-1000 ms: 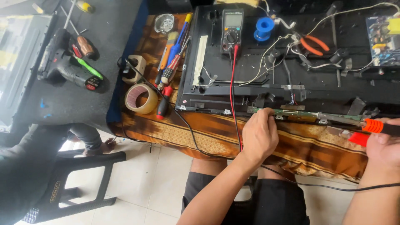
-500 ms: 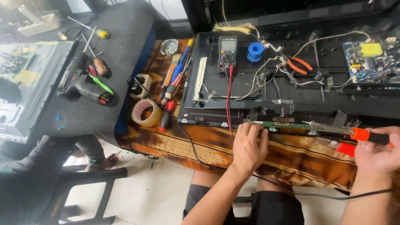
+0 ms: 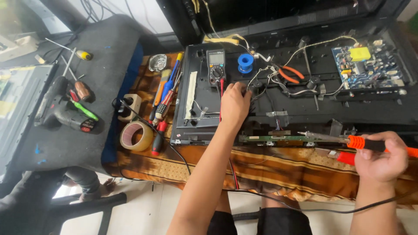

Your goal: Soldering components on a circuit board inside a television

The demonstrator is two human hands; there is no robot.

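My left hand (image 3: pixel 235 104) reaches forward onto the black chassis (image 3: pixel 305 109). Its fingers curl over a tangle of white and black wires (image 3: pixel 261 80) just right of the multimeter (image 3: pixel 216 66), and whether they grip anything is hidden. The meter's red lead (image 3: pixel 220 89) runs under that hand. My right hand (image 3: pixel 381 159) is shut on an orange-handled soldering iron (image 3: pixel 363 143). Its metal tip points left over a narrow green circuit board (image 3: pixel 272 139) at the chassis's near edge.
A blue solder spool (image 3: pixel 245 63), orange pliers (image 3: pixel 289 73) and a blue circuit board (image 3: pixel 370 65) lie on the chassis. Left of it are screwdrivers (image 3: pixel 165 93), a tape roll (image 3: pixel 136 135), a socket block (image 3: pixel 129 106) and a cordless drill (image 3: pixel 61 111). A stool (image 3: pixel 87 209) stands below.
My left hand has left the green board at the near edge and moved forward to the wires by the multimeter. My right hand still holds the soldering iron at the right.
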